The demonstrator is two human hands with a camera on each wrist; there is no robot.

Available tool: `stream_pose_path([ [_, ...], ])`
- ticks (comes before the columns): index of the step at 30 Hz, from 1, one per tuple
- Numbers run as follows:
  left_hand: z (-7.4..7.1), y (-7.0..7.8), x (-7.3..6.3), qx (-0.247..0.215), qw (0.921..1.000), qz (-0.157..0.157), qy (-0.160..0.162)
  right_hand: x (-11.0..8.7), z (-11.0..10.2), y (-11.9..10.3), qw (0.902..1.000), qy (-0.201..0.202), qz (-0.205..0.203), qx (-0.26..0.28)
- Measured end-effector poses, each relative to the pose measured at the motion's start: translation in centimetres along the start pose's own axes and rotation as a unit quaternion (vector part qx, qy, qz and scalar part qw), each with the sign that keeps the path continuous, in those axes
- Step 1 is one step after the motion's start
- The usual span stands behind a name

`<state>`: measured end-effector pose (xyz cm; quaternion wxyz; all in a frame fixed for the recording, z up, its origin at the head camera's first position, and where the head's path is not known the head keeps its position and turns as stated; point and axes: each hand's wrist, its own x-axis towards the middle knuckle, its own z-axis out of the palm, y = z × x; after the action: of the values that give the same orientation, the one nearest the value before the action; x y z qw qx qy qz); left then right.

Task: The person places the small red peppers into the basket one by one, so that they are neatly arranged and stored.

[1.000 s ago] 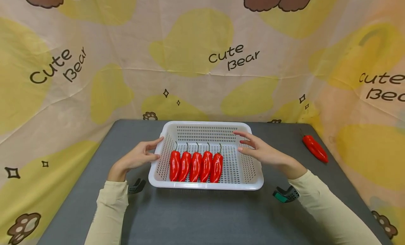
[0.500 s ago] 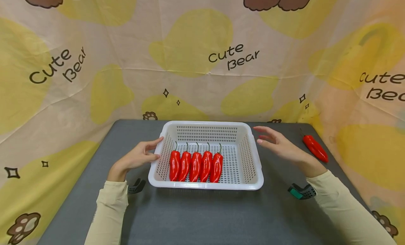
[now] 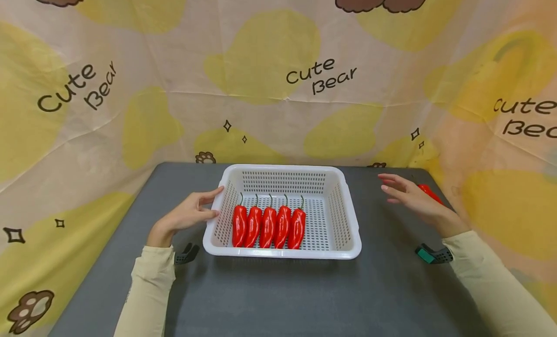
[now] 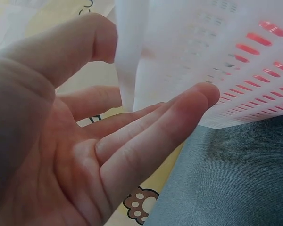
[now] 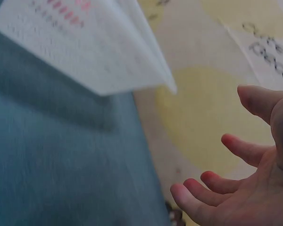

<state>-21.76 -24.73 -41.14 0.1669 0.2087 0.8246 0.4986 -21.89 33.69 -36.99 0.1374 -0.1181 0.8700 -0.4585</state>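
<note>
A white perforated plastic basket [image 3: 282,253] stands on the dark table. Inside it, several glossy red chili peppers [image 3: 268,228] lie side by side in a row, green stems toward the back. My left hand [image 3: 187,213] touches the basket's left rim with thumb and index finger; in the left wrist view its other fingers [image 4: 146,136] extend along the outer wall. To the right of the basket, my right hand [image 3: 417,201] is held above the table with fingers spread and nothing in them. It partly covers a lone red chili pepper [image 3: 431,193] near the table's right edge.
Bare grey table [image 3: 278,298] lies in front of the basket. A printed "Cute Bear" cloth [image 3: 261,56] hangs behind and along both sides of the table.
My right hand has moved from over the basket's right side rightward, toward the lone chili pepper. My left hand, the basket and its peppers have stayed in place.
</note>
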Motion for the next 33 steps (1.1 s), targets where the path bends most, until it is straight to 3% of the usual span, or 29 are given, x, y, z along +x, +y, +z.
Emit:
stream_pose_path([
  [7,-0.3,0.0,0.1,-0.007,0.9999,-0.003,-0.008,-0.3,-2.1,2.1,0.9994,0.01,0.034,-0.002],
  [15,-0.5,0.1,0.2,-0.011,0.9999,-0.006,-0.009,-0.4,-5.0,3.7,0.9916,0.024,0.099,-0.08],
  [22,-0.5,0.0,0.4,-0.006,0.9999,-0.007,-0.006,-0.3,-6.3,7.2,0.9815,0.055,0.137,-0.123],
  [28,-0.4,0.0,0.4,-0.002,0.9999,-0.009,-0.006,-0.6,-6.8,9.6,0.9807,0.077,0.14,-0.112],
  [33,-0.3,0.1,0.1,-0.006,0.9999,-0.007,-0.009,-0.8,-7.3,10.8,0.9781,0.059,0.116,-0.162],
])
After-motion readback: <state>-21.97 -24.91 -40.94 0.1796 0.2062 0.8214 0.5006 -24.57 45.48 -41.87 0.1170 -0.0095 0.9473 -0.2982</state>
